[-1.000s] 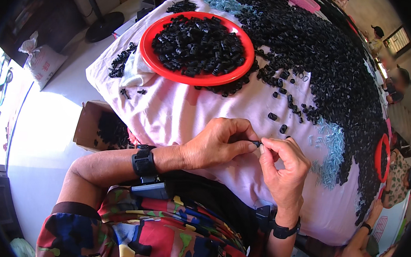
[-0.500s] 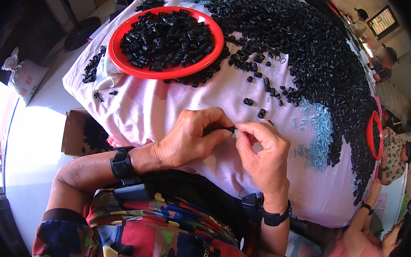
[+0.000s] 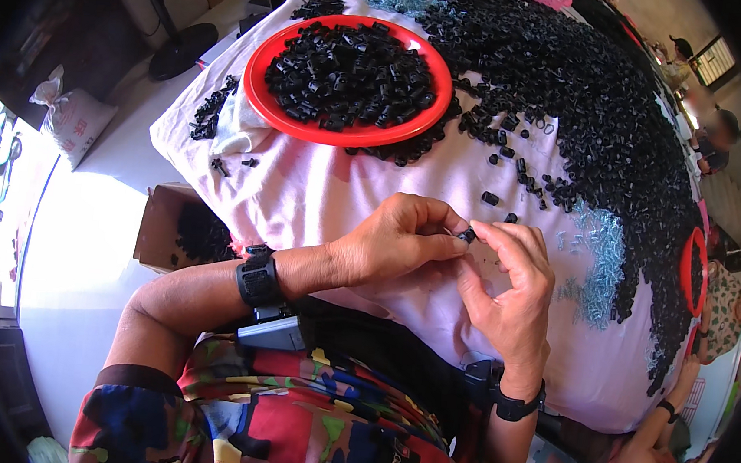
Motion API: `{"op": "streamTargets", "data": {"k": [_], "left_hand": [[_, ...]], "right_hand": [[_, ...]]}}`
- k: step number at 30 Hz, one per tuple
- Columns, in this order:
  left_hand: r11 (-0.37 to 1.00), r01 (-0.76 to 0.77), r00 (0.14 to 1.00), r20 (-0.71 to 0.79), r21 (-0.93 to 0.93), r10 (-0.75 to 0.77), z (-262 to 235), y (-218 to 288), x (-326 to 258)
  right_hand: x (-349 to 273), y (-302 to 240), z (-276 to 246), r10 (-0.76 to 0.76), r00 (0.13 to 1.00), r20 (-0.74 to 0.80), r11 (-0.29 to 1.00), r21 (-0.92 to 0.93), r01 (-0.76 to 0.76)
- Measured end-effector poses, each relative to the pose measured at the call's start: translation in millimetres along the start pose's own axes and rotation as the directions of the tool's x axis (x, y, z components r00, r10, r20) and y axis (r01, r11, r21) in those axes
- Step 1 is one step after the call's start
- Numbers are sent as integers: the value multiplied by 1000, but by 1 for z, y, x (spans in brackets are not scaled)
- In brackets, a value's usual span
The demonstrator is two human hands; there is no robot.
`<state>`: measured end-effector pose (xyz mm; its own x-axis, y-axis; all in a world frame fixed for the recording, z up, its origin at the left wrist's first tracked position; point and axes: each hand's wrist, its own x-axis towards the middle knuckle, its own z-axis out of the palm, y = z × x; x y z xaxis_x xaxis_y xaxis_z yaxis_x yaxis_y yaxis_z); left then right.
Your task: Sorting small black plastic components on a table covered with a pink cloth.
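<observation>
"Black part (image 3: pixel 467 236): where does it lie, and how is it held?"

"Between thumb and forefinger of the left hand (image 3: pixel 398 241), above the pale pink cloth (image 3: pixel 339 185); that hand is closed in a pinch, apparently to leave one end exposed to the other side."

"And the right hand (image 3: pixel 519 282)?"

"Partly open, forefinger at the part, thumb apart below; whether it grips anything, one cannot tell."

"Why the red plate (image 3: pixel 343 139)?"

"Its rim presumably contains the heaped black pieces (image 3: pixel 348 77), separate from the loose spread (image 3: pixel 606 119); the cloth probably checks rolling."
</observation>
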<state>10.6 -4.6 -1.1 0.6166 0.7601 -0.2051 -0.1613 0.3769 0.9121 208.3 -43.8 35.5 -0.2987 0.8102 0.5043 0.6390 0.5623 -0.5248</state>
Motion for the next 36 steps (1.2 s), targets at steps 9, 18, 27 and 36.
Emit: {"op": "streamTargets", "data": {"k": [9, 18, 27, 36], "left_hand": [[997, -60, 998, 24, -40, 61, -1, 0, 0], [999, -30, 998, 61, -43, 33, -1, -3, 3], [998, 20, 994, 111, -63, -13, 0, -5, -3], [998, 18, 996, 88, -60, -13, 0, -3, -3]], "right_hand": [[-4, 5, 9, -54, 996, -65, 997, -53, 51], [-3, 9, 17, -91, 993, -72, 996, -25, 90], [-5, 11, 11, -71, 996, -59, 997, -22, 70], [-5, 15, 14, -129, 991, -16, 991, -27, 129]]}}
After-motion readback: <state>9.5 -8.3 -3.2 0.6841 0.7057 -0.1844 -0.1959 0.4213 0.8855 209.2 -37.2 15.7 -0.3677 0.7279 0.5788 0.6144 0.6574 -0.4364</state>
